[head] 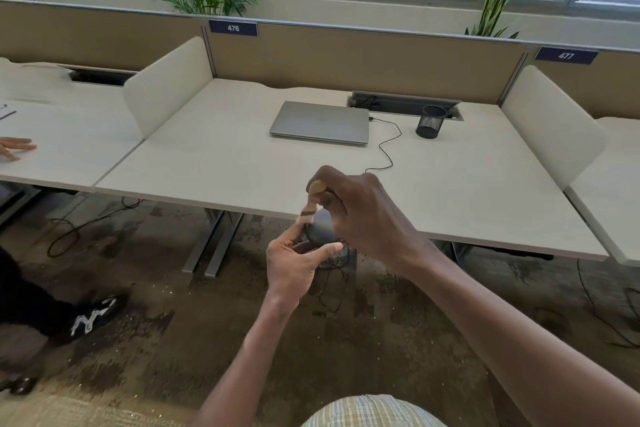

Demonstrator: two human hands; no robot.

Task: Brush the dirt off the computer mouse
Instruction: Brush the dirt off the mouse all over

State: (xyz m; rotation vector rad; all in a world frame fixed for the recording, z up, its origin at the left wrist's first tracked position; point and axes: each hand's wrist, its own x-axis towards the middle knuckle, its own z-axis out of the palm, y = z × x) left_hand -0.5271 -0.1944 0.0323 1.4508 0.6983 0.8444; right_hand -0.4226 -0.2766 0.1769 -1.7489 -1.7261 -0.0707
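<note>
Mouse (320, 226) held in air just off near edge of desk (221, 163), gripped from below by left hand (294, 262). Right hand (360, 210) clenches brush (311, 201), bristles touching mouse top. Closed laptop (320, 122), mesh cup (431, 121) farther back.

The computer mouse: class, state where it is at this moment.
In the head view, the computer mouse is held off the desk near its front edge, gripped by the left hand, with the brush against it.
</note>
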